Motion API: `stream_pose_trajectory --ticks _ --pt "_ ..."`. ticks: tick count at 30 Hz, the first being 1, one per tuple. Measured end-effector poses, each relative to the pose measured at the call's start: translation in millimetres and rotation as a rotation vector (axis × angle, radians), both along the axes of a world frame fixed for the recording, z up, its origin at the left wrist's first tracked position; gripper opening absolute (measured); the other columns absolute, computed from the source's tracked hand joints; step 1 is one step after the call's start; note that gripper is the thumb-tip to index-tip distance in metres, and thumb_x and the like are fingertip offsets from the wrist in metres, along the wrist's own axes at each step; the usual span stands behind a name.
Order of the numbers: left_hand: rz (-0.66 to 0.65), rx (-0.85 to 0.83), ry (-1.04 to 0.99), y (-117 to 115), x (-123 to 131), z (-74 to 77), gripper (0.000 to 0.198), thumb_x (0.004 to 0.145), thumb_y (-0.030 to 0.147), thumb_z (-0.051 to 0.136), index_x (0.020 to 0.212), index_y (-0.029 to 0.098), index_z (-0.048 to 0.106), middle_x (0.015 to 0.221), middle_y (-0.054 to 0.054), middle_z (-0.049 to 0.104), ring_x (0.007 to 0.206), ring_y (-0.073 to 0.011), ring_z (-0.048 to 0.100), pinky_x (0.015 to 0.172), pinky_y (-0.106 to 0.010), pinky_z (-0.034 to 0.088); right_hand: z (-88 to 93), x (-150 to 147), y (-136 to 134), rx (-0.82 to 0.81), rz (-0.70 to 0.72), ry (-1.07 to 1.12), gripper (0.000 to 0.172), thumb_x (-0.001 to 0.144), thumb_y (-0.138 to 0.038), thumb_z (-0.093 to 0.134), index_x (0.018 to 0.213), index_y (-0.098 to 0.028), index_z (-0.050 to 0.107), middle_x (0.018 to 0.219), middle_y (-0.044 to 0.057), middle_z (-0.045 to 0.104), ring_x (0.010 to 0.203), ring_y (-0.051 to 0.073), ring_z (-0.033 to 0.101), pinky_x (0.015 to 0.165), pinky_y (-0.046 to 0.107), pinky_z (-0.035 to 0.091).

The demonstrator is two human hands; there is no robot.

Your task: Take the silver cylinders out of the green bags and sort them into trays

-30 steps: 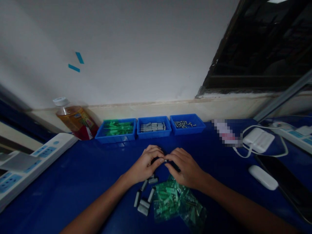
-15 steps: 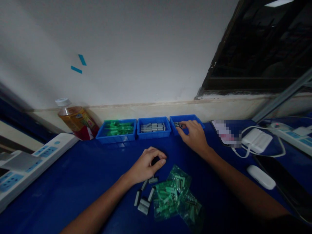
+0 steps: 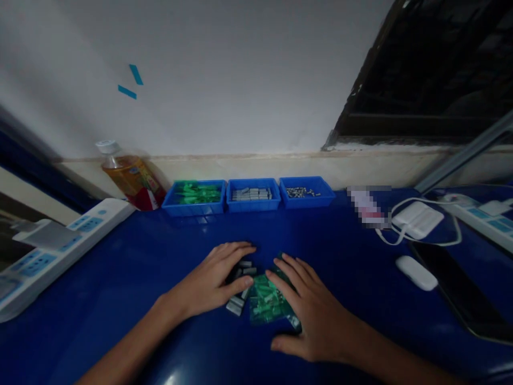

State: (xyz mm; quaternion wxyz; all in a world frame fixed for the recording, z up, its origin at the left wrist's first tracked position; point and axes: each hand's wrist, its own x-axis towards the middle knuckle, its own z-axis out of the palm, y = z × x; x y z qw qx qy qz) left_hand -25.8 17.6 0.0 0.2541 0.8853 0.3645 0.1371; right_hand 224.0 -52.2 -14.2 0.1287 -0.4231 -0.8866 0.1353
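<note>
My left hand [image 3: 218, 278] is open, curved around the far and left side of several loose grey bar-like pieces [image 3: 235, 305] on the table. My right hand [image 3: 310, 305] is spread, palm down, over clear bags [image 3: 264, 302] of green pieces, hiding much of them. Beyond the hands three blue trays stand in a row. The left tray [image 3: 195, 210] holds green plastic pieces [image 3: 200, 191], the middle tray [image 3: 254, 205] grey bars [image 3: 251, 194], and the right tray [image 3: 308, 202] small metal screws [image 3: 298, 191].
A drink bottle [image 3: 130, 176] stands beside the left tray. One power strip [image 3: 68, 251] lies at the left, another [image 3: 489, 219] at the right. A white charger [image 3: 419, 219] with a cable, a white case [image 3: 417, 272] and a black phone [image 3: 460, 294] lie right.
My right hand has left the right tray and come back to the bags, fingers now spread. My left hand has opened beside the grey pieces. The view has tilted down slightly.
</note>
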Motion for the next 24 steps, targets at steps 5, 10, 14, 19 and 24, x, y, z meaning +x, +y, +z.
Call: stream_pose_trajectory --ticks 5,10,14,19,24 --pt "-0.033 0.115 0.095 -30.1 -0.6 -7.3 0.081 0.079 0.061 0.055 0.145 0.027 0.023 0.149 -0.013 0.028 0.135 -0.0332 0.029 0.108 -0.060 0.018 -5.0 -10.1 10.7 0.081 -0.034 0.002 0.076 0.076 -0.057 0.060 0.136 -0.014 0.042 0.142 0.020 0.038 0.133 0.035 0.029 0.106 0.056 0.026" --pt "-0.048 0.204 0.098 -15.2 3.4 -9.4 0.062 0.082 0.054 0.056 0.135 0.027 0.041 0.136 -0.012 0.047 0.126 -0.0297 0.041 0.106 -0.056 0.023 -4.0 -20.6 32.4 0.161 -0.056 0.087 0.062 0.074 -0.055 0.062 0.121 -0.016 0.053 0.126 0.017 0.052 0.121 0.034 0.042 0.099 0.054 0.033" --pt "-0.008 0.207 0.038 7.7 5.2 -8.6 0.044 0.088 0.046 0.052 0.124 0.023 0.051 0.122 -0.010 0.056 0.115 -0.0250 0.049 0.099 -0.044 0.033 -5.8 -23.4 46.7 0.153 -0.117 0.182 0.045 0.073 -0.046 0.067 0.107 -0.018 0.055 0.110 0.012 0.058 0.107 0.029 0.050 0.089 0.046 0.039" --pt "0.084 0.196 -0.054 16.9 4.1 -13.8 0.031 0.092 0.039 0.047 0.116 0.022 0.055 0.117 -0.007 0.058 0.108 -0.0214 0.051 0.095 -0.039 0.036 -7.6 -18.8 46.1 0.229 -0.215 0.331 0.044 0.076 -0.038 0.066 0.113 -0.019 0.053 0.110 0.012 0.056 0.110 0.029 0.046 0.090 0.046 0.038" --pt "0.163 0.219 -0.109 15.1 0.5 -15.9 0.026 0.093 0.035 0.044 0.108 0.021 0.060 0.110 -0.007 0.059 0.105 -0.0211 0.051 0.091 -0.038 0.038 -4.5 -11.4 46.9 0.269 -0.320 0.419 0.041 0.075 -0.038 0.069 0.111 -0.021 0.058 0.105 0.010 0.054 0.103 0.027 0.049 0.088 0.045 0.041"
